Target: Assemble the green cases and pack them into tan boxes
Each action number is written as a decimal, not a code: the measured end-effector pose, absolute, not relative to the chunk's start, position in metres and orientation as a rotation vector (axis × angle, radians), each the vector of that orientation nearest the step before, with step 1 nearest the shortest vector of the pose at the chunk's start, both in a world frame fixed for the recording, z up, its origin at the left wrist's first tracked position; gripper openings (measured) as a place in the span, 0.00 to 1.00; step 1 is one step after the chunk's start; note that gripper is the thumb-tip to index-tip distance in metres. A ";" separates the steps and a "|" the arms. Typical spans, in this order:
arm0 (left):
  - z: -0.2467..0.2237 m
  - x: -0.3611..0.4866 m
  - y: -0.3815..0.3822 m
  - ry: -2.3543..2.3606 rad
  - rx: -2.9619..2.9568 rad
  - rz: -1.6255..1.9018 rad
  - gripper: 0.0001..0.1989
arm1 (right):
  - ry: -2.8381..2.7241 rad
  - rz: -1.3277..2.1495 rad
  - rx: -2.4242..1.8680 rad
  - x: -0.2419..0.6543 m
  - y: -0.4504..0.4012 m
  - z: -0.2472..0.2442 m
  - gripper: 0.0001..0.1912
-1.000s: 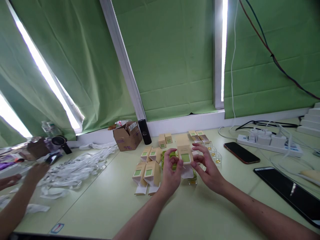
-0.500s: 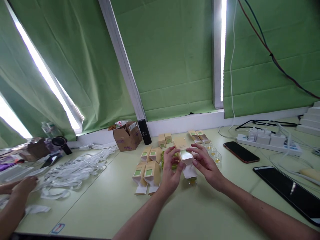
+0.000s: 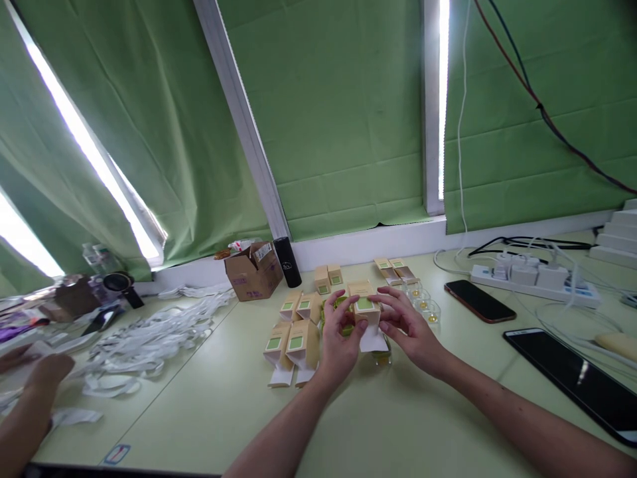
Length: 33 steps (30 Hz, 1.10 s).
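Tabletop (image 3: 199,405) beneath both forearms. Left hand (image 3: 341,352) and right hand (image 3: 415,335) raised, fingers curled inward, jointly gripping small carton (image 3: 367,318) between fingertips. Carton just re-angled: glare gone from front, green label (image 3: 365,303) now readable. Judged: still being handled, near end unclosed; white flap (image 3: 373,339) hangs between hands. Standing cartons (image 3: 304,338) left of left hand; clear cups (image 3: 432,312) beyond right.

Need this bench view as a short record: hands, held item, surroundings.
left hand: holding carton's left side
right hand: holding carton's right side
carton: tan, green square, white flap out
left of hands: more tan cartons
right: clear cups, brown-edged phone, larger dark-screened device, power strip
far left: white strips, another person's hands
back: cardboard box, black cylinder
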<state>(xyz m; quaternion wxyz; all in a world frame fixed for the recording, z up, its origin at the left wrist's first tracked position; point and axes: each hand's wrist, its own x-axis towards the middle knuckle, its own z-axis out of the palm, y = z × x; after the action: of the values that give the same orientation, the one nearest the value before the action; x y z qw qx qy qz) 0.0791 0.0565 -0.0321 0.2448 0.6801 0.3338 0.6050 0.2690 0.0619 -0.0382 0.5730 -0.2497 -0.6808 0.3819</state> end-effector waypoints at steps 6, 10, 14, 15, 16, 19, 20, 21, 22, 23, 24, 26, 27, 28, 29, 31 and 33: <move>-0.032 0.079 0.058 0.921 1.830 1.635 0.19 | -1.528 0.913 -0.573 0.268 0.066 -0.040 0.17; -0.033 0.080 0.057 0.948 1.838 1.646 0.18 | -1.513 0.923 -0.571 0.267 0.068 -0.042 0.18; -0.032 0.083 0.056 0.942 1.847 1.661 0.16 | -1.512 0.908 -0.591 0.266 0.068 -0.041 0.18; -0.031 0.083 0.055 0.938 1.849 1.661 0.16 | -1.502 0.909 -0.602 0.266 0.068 -0.040 0.17; -0.031 0.084 0.055 0.937 1.851 1.657 0.16 | -1.490 0.912 -0.615 0.266 0.068 -0.040 0.17; -0.030 0.085 0.054 0.943 1.861 1.636 0.16 | -1.456 0.924 -0.634 0.265 0.067 -0.038 0.16; -0.030 0.085 0.054 0.946 1.862 1.631 0.16 | -1.451 0.928 -0.637 0.265 0.067 -0.038 0.16; -0.031 0.085 0.054 0.950 1.865 1.628 0.16 | -1.446 0.931 -0.638 0.264 0.068 -0.038 0.15; -0.031 0.084 0.054 0.956 1.871 1.623 0.17 | -1.442 0.935 -0.638 0.264 0.068 -0.038 0.15; -0.031 0.083 0.053 0.961 1.883 1.614 0.18 | -1.437 0.940 -0.638 0.264 0.069 -0.038 0.16; -0.031 0.082 0.053 0.963 1.902 1.601 0.19 | -1.430 0.945 -0.640 0.264 0.069 -0.039 0.16; -0.030 0.079 0.050 0.951 1.952 1.555 0.22 | -1.416 0.952 -0.641 0.265 0.071 -0.040 0.17; -0.029 0.077 0.049 0.934 1.980 1.520 0.25 | -1.410 0.958 -0.640 0.265 0.071 -0.040 0.17; -0.028 0.074 0.048 0.912 2.008 1.478 0.27 | -1.403 0.965 -0.637 0.266 0.072 -0.040 0.18; -0.026 0.072 0.047 0.888 2.033 1.432 0.31 | -1.396 0.974 -0.634 0.266 0.072 -0.039 0.18; -0.024 0.070 0.045 0.856 2.071 1.335 0.39 | -1.383 0.984 -0.635 0.267 0.073 -0.039 0.19; -0.024 0.068 0.044 0.858 2.090 1.250 0.48 | -1.375 0.986 -0.651 0.268 0.072 -0.038 0.19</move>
<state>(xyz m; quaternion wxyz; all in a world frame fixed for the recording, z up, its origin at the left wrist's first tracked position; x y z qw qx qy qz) 0.0684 0.0439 -0.0236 0.2761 0.7779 0.3195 0.4653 0.2679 0.0725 -0.0377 0.6165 -0.2828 -0.5971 0.4283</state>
